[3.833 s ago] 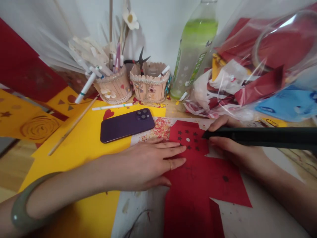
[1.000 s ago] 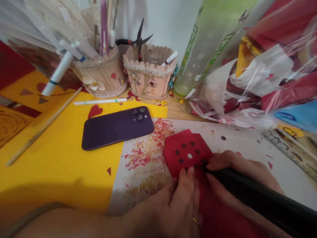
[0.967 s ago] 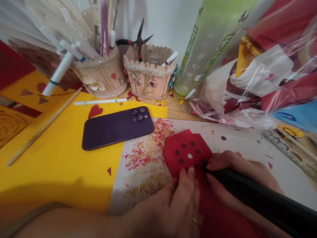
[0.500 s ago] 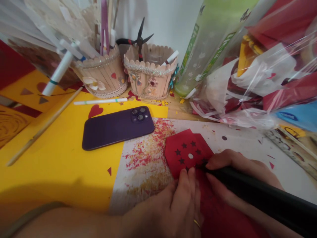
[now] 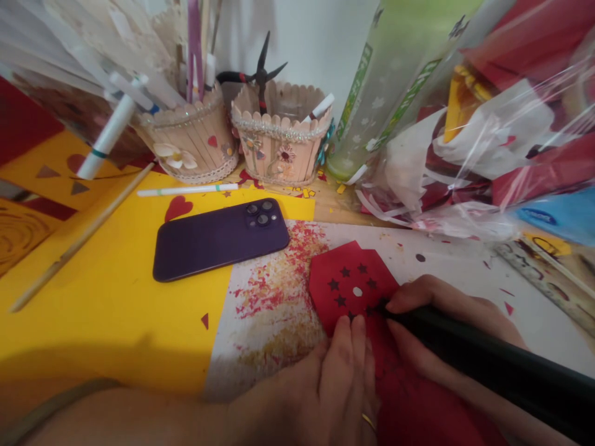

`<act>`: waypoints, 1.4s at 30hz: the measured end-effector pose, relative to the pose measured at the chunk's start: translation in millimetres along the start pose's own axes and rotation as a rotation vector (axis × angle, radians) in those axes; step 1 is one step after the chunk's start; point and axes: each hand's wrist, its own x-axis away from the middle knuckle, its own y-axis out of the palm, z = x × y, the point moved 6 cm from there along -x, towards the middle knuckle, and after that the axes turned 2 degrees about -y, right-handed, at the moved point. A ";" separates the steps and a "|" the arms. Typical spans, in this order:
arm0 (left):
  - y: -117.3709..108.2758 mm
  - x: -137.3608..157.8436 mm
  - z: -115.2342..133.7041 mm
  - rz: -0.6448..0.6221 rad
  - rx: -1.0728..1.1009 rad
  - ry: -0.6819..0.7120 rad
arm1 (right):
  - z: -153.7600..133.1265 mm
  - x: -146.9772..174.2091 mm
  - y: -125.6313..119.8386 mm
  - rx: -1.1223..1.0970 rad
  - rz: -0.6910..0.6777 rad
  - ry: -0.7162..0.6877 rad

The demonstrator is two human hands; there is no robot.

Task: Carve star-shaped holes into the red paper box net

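Observation:
A piece of red paper (image 5: 331, 263) lies on a white sheet, with a ring of small dark stars around a white round spot. My left hand (image 5: 332, 378) presses on its lower edge; the fingers are stretched out, side by side, and hold nothing. From the right, my right hand (image 5: 450, 313) grips a thick black pen (image 5: 469, 347) between thumb and fingers. The pen's tip touches or nearly touches the paper by the lower right stars, partly hidden by the fingers. More red paper (image 5: 418, 402) extends beneath both hands toward me.
A purple phone (image 5: 218, 243) lies on yellow paper (image 5: 116, 310), near a wooden stick (image 5: 83, 238). Behind stand two craft-stick holders (image 5: 195, 133), one with pliers (image 5: 263, 71), and a green bottle (image 5: 376, 93). A plastic bag of scraps (image 5: 469, 148) and a ruler (image 5: 543, 279) are at right.
The pen and right hand have shifted very slightly beside the lower right stars. The left hand and the paper stay where they were.

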 end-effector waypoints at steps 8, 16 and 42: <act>-7.0 -3.3 -14.1 0.053 0.211 -0.129 | 3.9 -4.1 -21.7 -0.061 0.102 0.018; 1.2 -12.0 -94.2 0.025 0.479 -0.527 | 20.0 -3.5 -23.8 -0.181 0.261 0.135; -47.0 -5.4 -106.7 -0.241 1.282 -1.058 | 42.3 -13.6 -71.1 0.385 0.214 -0.427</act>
